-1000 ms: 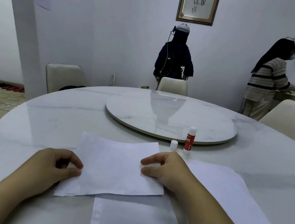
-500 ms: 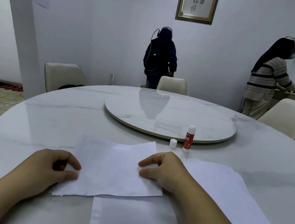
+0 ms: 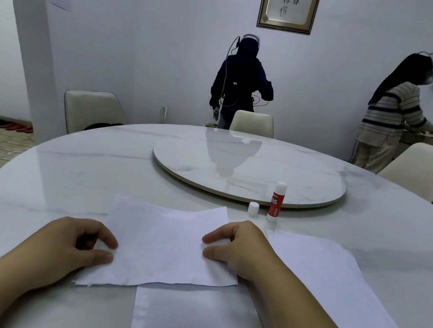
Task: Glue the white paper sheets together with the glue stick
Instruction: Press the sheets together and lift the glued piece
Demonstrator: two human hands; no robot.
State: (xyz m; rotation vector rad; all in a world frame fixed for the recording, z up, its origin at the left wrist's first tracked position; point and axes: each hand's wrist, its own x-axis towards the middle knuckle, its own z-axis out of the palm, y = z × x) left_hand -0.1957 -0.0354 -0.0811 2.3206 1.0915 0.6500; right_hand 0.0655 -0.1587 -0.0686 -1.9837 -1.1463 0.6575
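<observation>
White torn sheet [image 3: 166, 241] flat, long axis left-right; left hand [image 3: 65, 249], right hand [image 3: 243, 250] fingers pinching its side edges.

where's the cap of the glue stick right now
In the head view, the cap stands on the table just left of the glue stick, beyond the right hand.

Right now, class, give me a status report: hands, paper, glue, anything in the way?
Left hand and right hand pinching top sheet at its side edges. Sheet overlaps lower sheet. Glue stick upright, uncapped, cap beside it. Nothing obstructing.
</observation>
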